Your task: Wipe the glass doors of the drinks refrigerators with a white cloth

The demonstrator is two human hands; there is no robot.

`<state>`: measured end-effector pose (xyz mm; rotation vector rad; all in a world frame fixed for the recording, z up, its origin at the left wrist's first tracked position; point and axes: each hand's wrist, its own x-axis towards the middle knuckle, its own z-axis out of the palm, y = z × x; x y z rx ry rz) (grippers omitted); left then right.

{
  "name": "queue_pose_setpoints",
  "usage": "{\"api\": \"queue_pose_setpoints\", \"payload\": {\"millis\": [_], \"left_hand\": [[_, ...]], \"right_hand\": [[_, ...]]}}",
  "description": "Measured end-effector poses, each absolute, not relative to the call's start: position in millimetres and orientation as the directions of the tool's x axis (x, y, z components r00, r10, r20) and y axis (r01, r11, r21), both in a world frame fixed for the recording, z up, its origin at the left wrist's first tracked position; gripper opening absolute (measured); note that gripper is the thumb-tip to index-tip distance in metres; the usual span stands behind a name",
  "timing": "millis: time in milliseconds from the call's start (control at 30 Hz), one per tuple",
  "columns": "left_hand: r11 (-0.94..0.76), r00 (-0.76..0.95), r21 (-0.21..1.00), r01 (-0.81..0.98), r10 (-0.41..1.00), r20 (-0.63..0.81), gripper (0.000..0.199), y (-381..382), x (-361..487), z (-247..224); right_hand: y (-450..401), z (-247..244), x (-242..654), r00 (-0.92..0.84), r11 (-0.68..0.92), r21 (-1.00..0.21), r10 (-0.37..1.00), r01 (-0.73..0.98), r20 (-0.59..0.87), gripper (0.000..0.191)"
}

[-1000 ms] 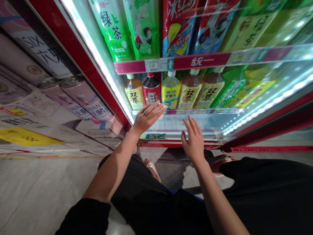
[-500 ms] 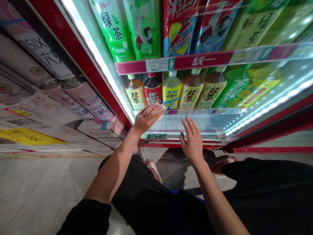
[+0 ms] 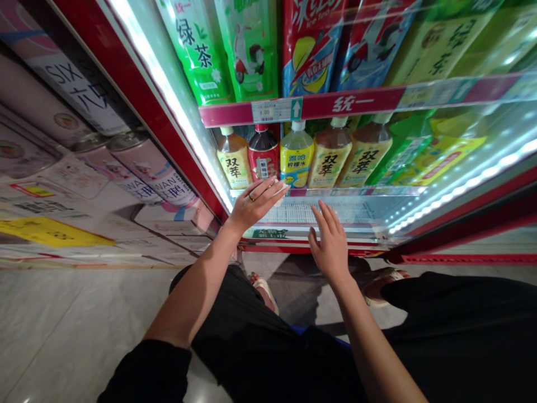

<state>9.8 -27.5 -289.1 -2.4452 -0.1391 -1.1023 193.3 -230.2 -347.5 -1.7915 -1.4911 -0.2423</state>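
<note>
My left hand (image 3: pixel 255 206), with a ring on one finger, reaches to the lower shelf of a lit drinks cooler. Its fingers press together over a piece of white cloth or tissue (image 3: pixel 282 197), mostly hidden under them. The fingertips are at the shelf's front edge strip (image 3: pixel 327 192), just below a red-labelled bottle (image 3: pixel 263 154) and a yellow-and-blue lemon drink bottle (image 3: pixel 296 157). To the right, my right hand (image 3: pixel 329 243) hovers in front of the cooler's bottom ledge, fingers spread, with nothing in it.
Amber tea bottles (image 3: pixel 331 159) and green bottles stand farther right on the lower shelf. Above runs a magenta price strip (image 3: pixel 352 102) under larger bottles. Stacked pink cans (image 3: pixel 159 173) and cartons flank the left. A red frame (image 3: pixel 461 224) edges the right side.
My left hand has shifted very slightly to the right along the shelf edge, and less of the white cloth shows. My right hand stays in place. The view has tilted a little.
</note>
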Motion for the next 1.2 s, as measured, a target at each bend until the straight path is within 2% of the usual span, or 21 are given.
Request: {"api": "queue_pose_setpoints", "payload": {"millis": [133,367,567,733,800,967,1200], "left_hand": [[-0.915,0.725,-0.333,0.226,-0.07,0.685,0.084,-25.4,7.4,-290.1],[-0.893,0.684,-0.349,0.284,-0.066,0.727,0.078,-26.3,4.9,-290.1],[-0.919,0.738,-0.328,0.22,-0.064,0.672,0.078,-24.1,5.7,-294.5],[-0.919,0.704,-0.305,0.251,-0.044,0.709,0.08,-25.1,6.7,-292.9],[-0.911,0.686,-0.321,0.26,-0.06,0.725,0.078,-28.2,9.6,-292.5],[-0.861,0.683,-0.451,0.235,-0.184,0.707,0.067,-31.7,14.0,-289.2],[-0.854,0.624,-0.431,0.29,-0.173,0.762,0.062,-33.7,14.5,-282.1]], "right_hand": [[-230.6,-348.3,194.2,0.296,-0.012,-0.445,0.763,0.895,0.575,0.067],[-230.5,-349.6,193.8,0.304,-0.017,-0.449,0.759,0.893,0.576,0.066],[-230.0,-350.7,193.5,0.289,-0.001,-0.437,0.751,0.9,0.594,0.061],[-229.8,-351.7,194.2,0.3,-0.01,-0.448,0.757,0.894,0.581,0.059],[-229.8,-351.9,194.0,0.299,-0.005,-0.455,0.76,0.89,0.577,0.06],[-229.9,-352.0,193.7,0.291,0.006,-0.447,0.75,0.895,0.594,0.058],[-229.1,-354.7,193.5,0.303,0.001,-0.455,0.745,0.891,0.594,0.058]]}}
